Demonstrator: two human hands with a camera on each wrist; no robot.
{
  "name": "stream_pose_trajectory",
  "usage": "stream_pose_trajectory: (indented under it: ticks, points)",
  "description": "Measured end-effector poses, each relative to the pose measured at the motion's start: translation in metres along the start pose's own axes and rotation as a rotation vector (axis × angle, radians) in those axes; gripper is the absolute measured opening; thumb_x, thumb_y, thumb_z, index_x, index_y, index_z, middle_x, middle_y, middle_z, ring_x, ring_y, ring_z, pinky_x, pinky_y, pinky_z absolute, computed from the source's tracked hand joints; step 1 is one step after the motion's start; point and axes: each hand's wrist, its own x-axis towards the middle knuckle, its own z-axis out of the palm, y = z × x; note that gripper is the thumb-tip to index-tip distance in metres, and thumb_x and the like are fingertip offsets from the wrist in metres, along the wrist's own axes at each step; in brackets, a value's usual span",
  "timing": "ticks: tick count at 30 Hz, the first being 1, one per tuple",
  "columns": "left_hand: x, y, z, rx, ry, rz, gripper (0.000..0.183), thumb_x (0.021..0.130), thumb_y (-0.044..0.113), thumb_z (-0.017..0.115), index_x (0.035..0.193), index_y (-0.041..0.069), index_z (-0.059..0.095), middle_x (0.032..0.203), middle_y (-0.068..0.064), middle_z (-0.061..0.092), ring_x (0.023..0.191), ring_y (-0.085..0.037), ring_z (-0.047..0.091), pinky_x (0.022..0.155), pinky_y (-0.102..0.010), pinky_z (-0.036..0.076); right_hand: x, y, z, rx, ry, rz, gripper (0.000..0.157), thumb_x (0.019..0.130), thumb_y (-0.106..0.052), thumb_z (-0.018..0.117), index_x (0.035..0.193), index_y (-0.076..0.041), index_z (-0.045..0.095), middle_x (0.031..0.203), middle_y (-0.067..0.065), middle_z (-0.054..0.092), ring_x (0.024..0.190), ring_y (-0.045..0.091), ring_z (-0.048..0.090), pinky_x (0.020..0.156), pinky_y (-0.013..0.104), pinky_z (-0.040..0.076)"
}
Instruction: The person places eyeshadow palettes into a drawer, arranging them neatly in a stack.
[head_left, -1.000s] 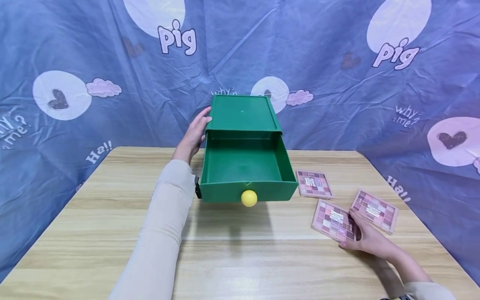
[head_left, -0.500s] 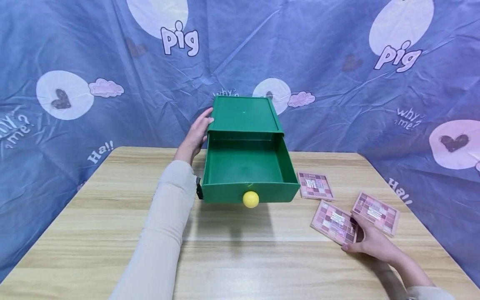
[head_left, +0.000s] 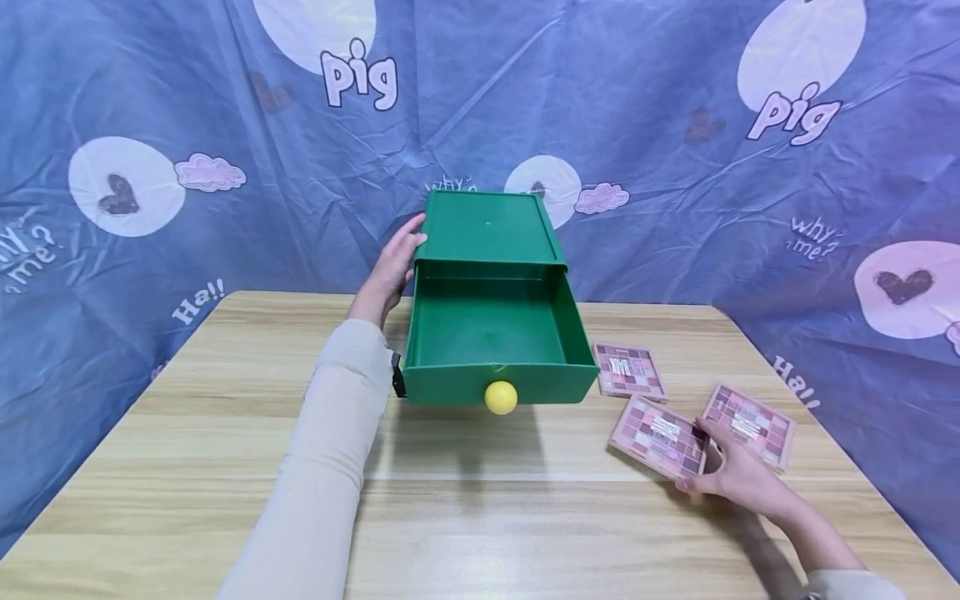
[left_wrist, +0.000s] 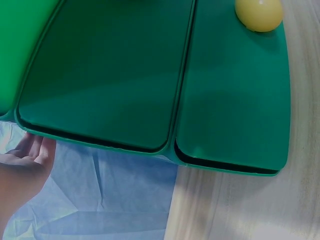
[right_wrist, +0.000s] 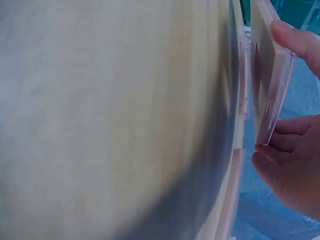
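A green drawer cabinet (head_left: 491, 225) stands in the middle of the table, its top drawer (head_left: 487, 325) pulled out, bare inside, with a yellow ball knob (head_left: 501, 397) on the front. My left hand (head_left: 390, 271) rests its fingers against the cabinet's left side, near the back; in the left wrist view the fingers (left_wrist: 42, 150) lie straight at the side's edge. To the right, my right hand (head_left: 742, 475) grips a pink eyeshadow palette (head_left: 660, 437) between thumb and fingers at its edge. The right wrist view shows this held palette (right_wrist: 270, 75) raised off the table.
Two more pink palettes lie on the wooden table: one beside the cabinet (head_left: 630, 371), another behind the right hand, the right palette (head_left: 750, 425). A blue printed cloth (head_left: 480, 100) hangs behind and along both sides of the table. Lower drawer fronts (left_wrist: 100, 75) show in the left wrist view.
My right hand has lifted the middle palette off the table and shifted it slightly left. The left hand keeps its place on the cabinet, and the drawer stays out.
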Motion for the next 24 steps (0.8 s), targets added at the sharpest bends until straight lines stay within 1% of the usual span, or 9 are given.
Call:
stream_pose_trajectory:
  ticks: [4,7,11,16,18,21,23,24]
  points:
    - [-0.001,0.0,0.0,-0.003,-0.001,0.0,0.05,0.082,0.023,0.047,0.132,0.022,0.038,0.134,0.0,0.029,0.116,-0.015,0.03,0.093,-0.042,0.024,0.003,-0.006,-0.005,-0.042,0.001,-0.003,0.098,0.053,-0.024,0.079,0.125,0.016,0.026,0.118,0.039,0.032,0.104,0.054,0.03,0.08,0.06,0.025]
    - [-0.001,0.0,-0.001,-0.005,0.003,-0.001,0.05,0.083,0.023,0.046,0.132,0.021,0.037,0.133,0.0,0.029,0.115,-0.016,0.031,0.093,-0.042,0.023,0.007,-0.011,-0.01,0.003,-0.021,-0.001,0.099,0.056,-0.023,0.078,0.127,0.016,0.021,0.12,0.038,0.03,0.105,0.053,0.028,0.082,0.06,0.024]
    - [-0.001,0.0,-0.001,-0.013,0.004,-0.001,0.05,0.083,0.022,0.046,0.132,0.021,0.037,0.132,-0.001,0.031,0.114,-0.016,0.033,0.093,-0.042,0.024,0.013,-0.018,-0.018,0.033,-0.027,-0.017,0.099,0.057,-0.021,0.078,0.127,0.017,0.019,0.12,0.038,0.03,0.104,0.051,0.031,0.082,0.059,0.026]
    - [-0.001,-0.001,-0.001,-0.024,0.0,0.001,0.05,0.083,0.022,0.046,0.132,0.021,0.037,0.131,-0.002,0.032,0.113,-0.016,0.034,0.093,-0.04,0.024,0.021,-0.029,-0.031,-0.016,-0.003,-0.049,0.099,0.056,-0.022,0.078,0.126,0.018,0.021,0.117,0.039,0.032,0.099,0.047,0.038,0.08,0.055,0.029]
    - [-0.001,-0.001,-0.001,-0.022,-0.002,0.0,0.05,0.083,0.022,0.046,0.132,0.021,0.037,0.132,-0.002,0.032,0.113,-0.016,0.034,0.094,-0.04,0.024,0.024,-0.033,-0.036,-0.024,-0.003,-0.049,0.099,0.057,-0.022,0.078,0.127,0.017,0.02,0.117,0.038,0.034,0.096,0.042,0.041,0.081,0.045,0.034]
    - [-0.001,0.0,0.0,-0.022,-0.009,-0.001,0.05,0.083,0.022,0.046,0.132,0.021,0.037,0.132,-0.001,0.031,0.113,-0.016,0.034,0.094,-0.04,0.023,0.028,-0.039,-0.044,0.012,-0.013,-0.051,0.099,0.059,-0.019,0.077,0.129,0.016,0.016,0.117,0.035,0.035,0.093,0.036,0.044,0.076,0.026,0.037]
    - [0.0,0.001,0.0,-0.022,-0.012,0.0,0.05,0.083,0.021,0.045,0.132,0.021,0.037,0.132,-0.002,0.031,0.113,-0.016,0.034,0.094,-0.04,0.024,0.032,-0.042,-0.049,0.02,-0.017,-0.067,0.098,0.061,-0.017,0.076,0.13,0.015,0.015,0.119,0.035,0.034,0.094,0.035,0.043,0.073,0.017,0.034]
    - [0.0,0.001,0.0,-0.024,-0.014,0.0,0.05,0.083,0.021,0.045,0.132,0.021,0.037,0.132,-0.002,0.031,0.113,-0.016,0.034,0.094,-0.04,0.024,0.033,-0.045,-0.051,0.029,-0.017,-0.081,0.097,0.061,-0.016,0.076,0.13,0.015,0.014,0.12,0.035,0.032,0.097,0.037,0.041,0.077,0.02,0.034]
